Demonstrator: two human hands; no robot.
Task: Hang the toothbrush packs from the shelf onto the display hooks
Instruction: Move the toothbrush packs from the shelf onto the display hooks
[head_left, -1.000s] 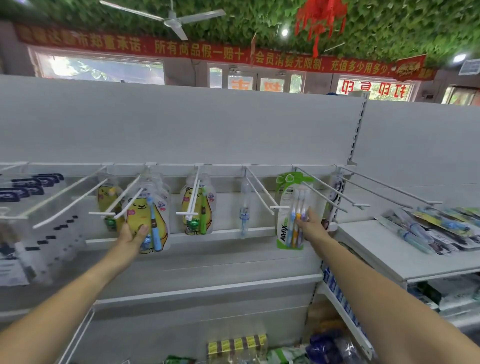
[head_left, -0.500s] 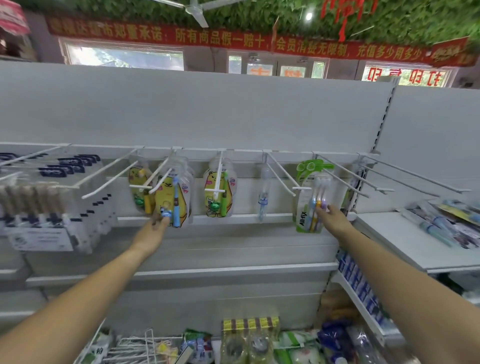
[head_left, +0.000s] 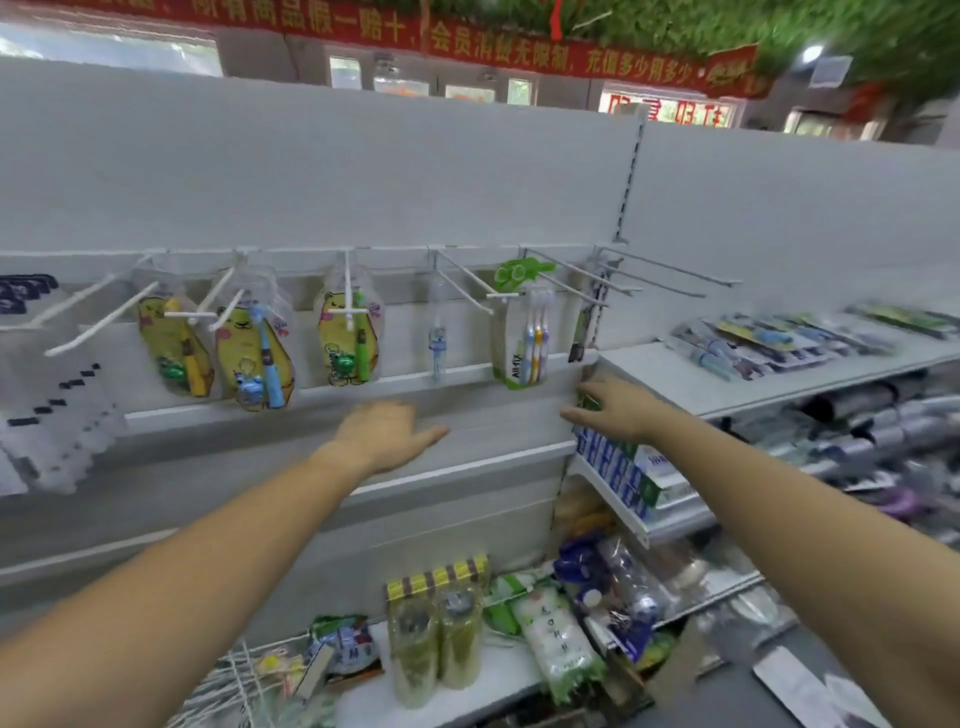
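Three yellow cartoon toothbrush packs (head_left: 254, 353) hang on white display hooks (head_left: 223, 306) along the back panel. A green-topped pack of three brushes (head_left: 522, 338) hangs further right, with a slim single-brush pack (head_left: 437, 338) between. More toothbrush packs (head_left: 769, 343) lie flat on the white shelf (head_left: 649, 369) at the right. My left hand (head_left: 384, 431) hovers flat, holding nothing, below the hanging packs. My right hand (head_left: 613, 405) is just under the shelf's left corner, fingers loosely bent near a green item; no grip is visible.
Bare hooks (head_left: 670, 270) stick out at the upper right. Blue-and-white boxes (head_left: 618, 467) line a lower shelf below my right hand. Bagged goods (head_left: 441, 623) and a wire rack (head_left: 244, 680) sit on the bottom shelf. Hanging packs (head_left: 47, 405) fill the far left.
Both hands have come off the hanging packs and dropped lower. My left hand moved right, my right hand moved down to the shelf corner. The view tilted down and right.
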